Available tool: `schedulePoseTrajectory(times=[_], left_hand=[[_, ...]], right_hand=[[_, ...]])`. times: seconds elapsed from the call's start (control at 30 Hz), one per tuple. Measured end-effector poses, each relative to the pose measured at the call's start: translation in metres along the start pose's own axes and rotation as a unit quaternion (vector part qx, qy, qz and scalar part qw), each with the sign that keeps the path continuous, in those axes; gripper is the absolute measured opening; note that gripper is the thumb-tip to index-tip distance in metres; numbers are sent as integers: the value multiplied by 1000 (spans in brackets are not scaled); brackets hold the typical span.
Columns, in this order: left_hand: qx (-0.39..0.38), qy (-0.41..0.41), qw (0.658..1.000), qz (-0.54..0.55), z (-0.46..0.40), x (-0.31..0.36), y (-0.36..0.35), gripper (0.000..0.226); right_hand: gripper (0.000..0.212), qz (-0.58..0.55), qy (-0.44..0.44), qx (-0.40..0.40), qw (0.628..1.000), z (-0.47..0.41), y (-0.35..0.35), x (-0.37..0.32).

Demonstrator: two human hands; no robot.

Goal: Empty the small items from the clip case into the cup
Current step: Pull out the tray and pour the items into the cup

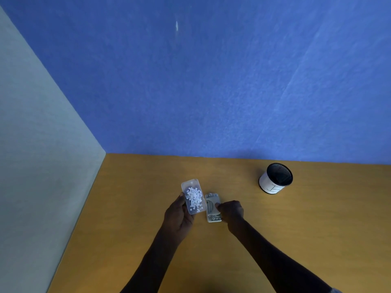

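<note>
**Clerk:** Item one: clip case [193,196], clear plastic, open half. Held in the left hand [178,214], grip closed round its near end and side, open face up, raised a little off the tabletop [131,208].

**Checker:** Contents?

**Clerk:** Small white items [194,197], a loose heap bunched in the middle and near part of the case. Too many and too fine to count; enter as "one heap, several dozen at a guess".

**Checker:** Item two?

**Clerk:** Second piece [213,207], greyish, flat, lying on the tabletop just beside the case. Likely the lid or the clip part; I cannot tell which. The right hand [230,210] rests on it, grip narrow, fingertips pressing or pinching its right edge.

**Checker:** Item three?

**Clerk:** Cup [275,178], one, black mesh inside with a white band, upright, well apart to the right and further back. Nothing seen in it.

**Checker:** Handling note for the step in hand?

**Clerk:** Keep the case level while carrying it across; the heap is loose and the walls are low. Bring a short end right over the cup mouth before tipping, then tilt slowly so the pieces funnel out of one corner. The cup is light-looking; the free right hand could steady it.

**Checker:** Totals?

**Clerk:** One case half, one second piece, one cup, one heap, two hands.
</note>
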State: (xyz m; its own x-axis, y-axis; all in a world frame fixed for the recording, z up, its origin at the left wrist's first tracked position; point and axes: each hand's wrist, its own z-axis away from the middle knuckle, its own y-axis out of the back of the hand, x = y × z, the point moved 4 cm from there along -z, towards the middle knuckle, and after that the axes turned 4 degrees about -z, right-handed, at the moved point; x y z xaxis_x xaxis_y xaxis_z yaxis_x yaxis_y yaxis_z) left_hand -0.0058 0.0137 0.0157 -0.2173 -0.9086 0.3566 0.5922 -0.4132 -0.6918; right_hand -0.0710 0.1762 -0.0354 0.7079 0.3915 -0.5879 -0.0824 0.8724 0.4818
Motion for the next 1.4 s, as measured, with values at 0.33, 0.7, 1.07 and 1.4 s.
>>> schedulePoseTrajectory(times=[0.33, 0.7, 1.07, 1.4], left_hand=[[-27, -11, 999, -29, -5, -6, -19, 28], [-61, -19, 997, -54, -6, -27, -42, 26], [-65, -11, 992, -104, -1, -55, -56, 23], [-45, 12, 992, -119, -10, -59, -52, 42]], right_hand=[[23, 14, 55, -10, 998, 0, 4, -7], [20, -241, 82, -163, 953, 65, 57, -9], [12, -307, 120, -121, 936, 71, 83, 1], [8, -351, 112, -31, 929, 54, 134, 4]])
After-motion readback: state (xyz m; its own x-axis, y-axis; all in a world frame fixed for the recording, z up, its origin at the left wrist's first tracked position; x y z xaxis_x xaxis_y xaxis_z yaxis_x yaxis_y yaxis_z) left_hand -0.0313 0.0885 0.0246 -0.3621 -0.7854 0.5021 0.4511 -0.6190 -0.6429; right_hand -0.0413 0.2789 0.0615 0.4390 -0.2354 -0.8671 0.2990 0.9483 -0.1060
